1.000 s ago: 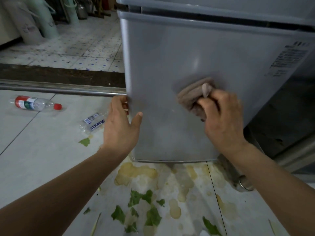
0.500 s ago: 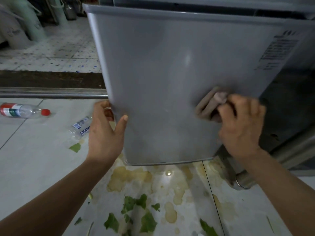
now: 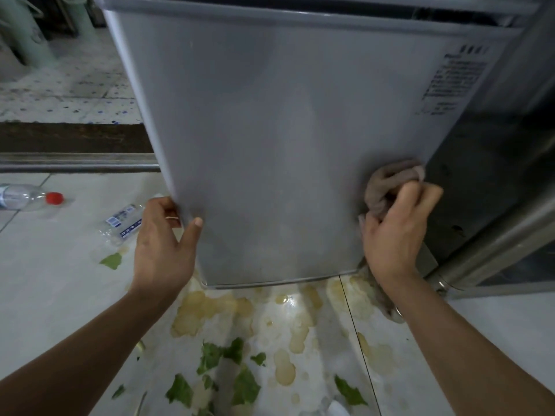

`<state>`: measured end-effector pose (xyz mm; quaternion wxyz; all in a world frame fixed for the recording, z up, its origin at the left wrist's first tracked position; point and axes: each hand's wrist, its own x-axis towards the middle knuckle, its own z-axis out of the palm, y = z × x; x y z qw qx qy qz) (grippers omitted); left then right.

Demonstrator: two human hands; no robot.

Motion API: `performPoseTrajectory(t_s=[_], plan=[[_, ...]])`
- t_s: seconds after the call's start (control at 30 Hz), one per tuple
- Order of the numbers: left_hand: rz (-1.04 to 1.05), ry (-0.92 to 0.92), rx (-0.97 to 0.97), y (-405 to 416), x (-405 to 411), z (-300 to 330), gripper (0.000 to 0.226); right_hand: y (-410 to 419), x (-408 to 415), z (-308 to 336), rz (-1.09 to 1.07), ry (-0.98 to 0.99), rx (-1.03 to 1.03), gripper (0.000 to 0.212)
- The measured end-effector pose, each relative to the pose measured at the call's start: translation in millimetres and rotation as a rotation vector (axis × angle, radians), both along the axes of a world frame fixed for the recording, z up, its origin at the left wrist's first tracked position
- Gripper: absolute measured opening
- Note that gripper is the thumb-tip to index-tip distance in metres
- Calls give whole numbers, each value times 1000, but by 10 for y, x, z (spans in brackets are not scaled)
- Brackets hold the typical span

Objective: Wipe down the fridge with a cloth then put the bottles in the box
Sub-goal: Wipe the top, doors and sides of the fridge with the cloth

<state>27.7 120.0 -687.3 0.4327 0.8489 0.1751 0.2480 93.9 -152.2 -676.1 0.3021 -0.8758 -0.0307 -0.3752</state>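
Evidently mid-wipe: the right hand (image 3: 396, 232) clutches the cloth (image 3: 390, 184) at the fridge door's (image 3: 279, 145) lower right edge, the left hand (image 3: 162, 244) grips its left edge; two bottles (image 3: 27, 197) await on the floor

The floor (image 3: 45, 280) is of pale tiles. On it, at the left, lies a clear bottle (image 3: 27, 198) with a red cap, and near it a crushed bottle (image 3: 124, 222) with a blue label. Yellowish stains (image 3: 207, 309) and green leaf pieces (image 3: 244, 385) lie before the fridge (image 3: 285, 145), which stands on the floor.
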Motion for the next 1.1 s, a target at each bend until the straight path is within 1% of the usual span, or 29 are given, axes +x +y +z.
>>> performPoseTrajectory(t_s=[0.1,0.17,0.2,0.23,0.3,0.37,0.4,0.43,0.47,0.53,0.57,0.67,0.73,0.8,0.87,0.97,1.03,1.1], plan=[[8,-28,18,4,5,-52,27,10,49,133,-64,-116,139,48],[6,-63,38,1,13,-93,27,58,76,33,-105,-164,145,46],[6,-73,37,0,15,-115,26,92,69,-72,-125,-147,124,45],[8,-75,27,2,17,-128,26,119,56,-189,-146,-102,103,44],[11,-69,-7,7,21,-136,26,150,6,-419,-180,82,82,47],[6,-70,-17,14,17,-131,27,153,-79,-540,-176,283,115,55],[3,-71,-17,16,15,-122,27,140,-90,-519,-166,319,165,56],[1,-70,-17,19,19,-114,27,119,-73,-439,-151,293,228,55],[3,-65,-18,21,21,-109,27,93,-32,-320,-139,222,286,55],[10,-58,-16,18,26,-106,28,22,83,-28,-126,77,349,55],[12,-59,-12,16,31,-109,27,-8,135,90,-121,51,366,56],[16,-75,1,-8,18,-130,26,-51,141,169,-89,103,369,61],[6,-92,19,-9,20,-149,25,-62,135,62,-65,83,345,61],[-13,-101,31,-3,26,-170,26,-53,159,-141,-107,69,323,59],[-30,-115,19,4,32,-182,26,-24,151,-411,-154,170,323,59],[-50,-129,25,28,25,-193,26,53,8,-873,-148,500,313,68],[-67,-124,20,43,40,-203,26,82,-6,-992,-170,664,323,71],[-80,-104,20,80,46,-198,26,120,10,-922,-200,676,343,65]])
